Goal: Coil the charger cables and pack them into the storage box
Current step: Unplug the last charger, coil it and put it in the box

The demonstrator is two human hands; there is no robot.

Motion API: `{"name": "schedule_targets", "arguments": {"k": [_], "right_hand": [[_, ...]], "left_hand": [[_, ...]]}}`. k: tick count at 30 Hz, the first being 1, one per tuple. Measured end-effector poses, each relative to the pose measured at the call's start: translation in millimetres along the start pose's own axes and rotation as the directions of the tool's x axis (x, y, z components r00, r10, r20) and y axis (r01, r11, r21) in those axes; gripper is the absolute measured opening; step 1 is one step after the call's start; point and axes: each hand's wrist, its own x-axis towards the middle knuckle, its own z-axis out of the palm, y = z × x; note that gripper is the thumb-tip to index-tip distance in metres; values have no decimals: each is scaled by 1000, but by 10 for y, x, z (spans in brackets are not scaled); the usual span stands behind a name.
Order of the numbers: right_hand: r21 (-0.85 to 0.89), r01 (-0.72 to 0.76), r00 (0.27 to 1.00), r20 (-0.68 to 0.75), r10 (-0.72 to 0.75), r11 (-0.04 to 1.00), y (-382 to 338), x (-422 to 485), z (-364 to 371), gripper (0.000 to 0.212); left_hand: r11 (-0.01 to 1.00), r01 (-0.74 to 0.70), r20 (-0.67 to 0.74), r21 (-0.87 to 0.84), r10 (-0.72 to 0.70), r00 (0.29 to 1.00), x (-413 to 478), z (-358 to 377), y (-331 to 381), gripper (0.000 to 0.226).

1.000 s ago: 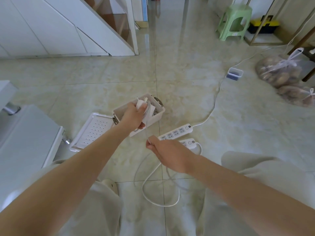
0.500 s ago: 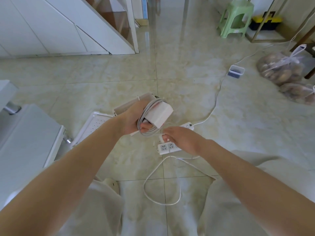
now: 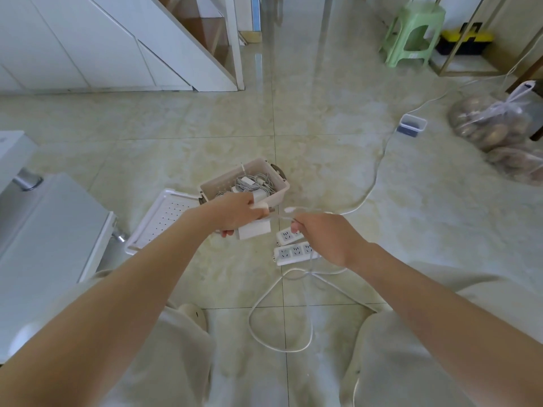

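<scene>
Lowered since half a second ago, the left hand (image 3: 238, 214) gripped the charger (image 3: 255, 229); the right hand (image 3: 326, 239) pinched what was probably its blurred cable (image 3: 289, 210). Power strips (image 3: 293, 251) lay beneath. Behind, the storage box (image 3: 277, 195) held coiled cables (image 3: 252, 183).

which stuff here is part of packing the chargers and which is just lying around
Job in hand:
charger in the left hand
its cable in the right hand
box holding coiled chargers
lid beside it

Lying about:
two power strips
stool
tied bags
small tub
toolbox
</scene>
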Motion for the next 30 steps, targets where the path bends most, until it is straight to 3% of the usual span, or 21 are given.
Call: {"name": "schedule_targets", "arguments": {"k": [5, 9, 13, 15, 17, 19, 20, 21, 22, 27, 30], "right_hand": [[248, 0, 997, -71, 18, 969, -225, -42, -20, 30], [531, -97, 986, -64, 154, 841, -390, -74, 21, 24], [735, -169, 978, 43, 204, 656, -532, -97, 89, 17], [802, -181, 979, 89, 186, 569, -584, -109, 117, 27], [824, -159, 986, 103, 133, 544, -620, -137, 147, 32], [780, -110, 994, 101, 50, 616, -632, -174, 215, 31], [741, -85, 994, 104, 11, 666, -633, -188, 263, 29], [696, -64, 994, 112, -20, 716, -626, -197, 321, 28], [649, -43, 993, 114, -41, 759, -605, -203, 367, 28], [408, -7, 990, 129, -50, 913, -283, -110, 470, 32], [417, -8, 993, 111, -42, 909, -125, -56, 394, 28]], "left_hand": [[999, -47, -254, -22, 40, 966, 71, 71, 56, 53], [987, -101, -387, -121, 46, 921, 10, 160, 219, 50], [911, -151, -418, -384, -26, 908, 60, 214, 293, 44], [776, -169, -387, -607, -104, 916, 103, 211, 334, 37], [570, -148, -313, -808, -203, 928, 103, 189, 392, 37], [246, -103, -159, -964, -223, 962, 90, 146, 422, 44], [54, -71, -80, -996, -168, 983, 71, 121, 428, 46], [-91, -35, -25, -995, -104, 994, 53, 95, 425, 44], [-155, -2, 6, -988, -49, 999, 50, 81, 410, 40], [-52, 67, 59, -996, 141, 988, -22, 71, 375, 27], [-19, 77, 70, -997, 240, 968, -75, 61, 364, 27]]}}
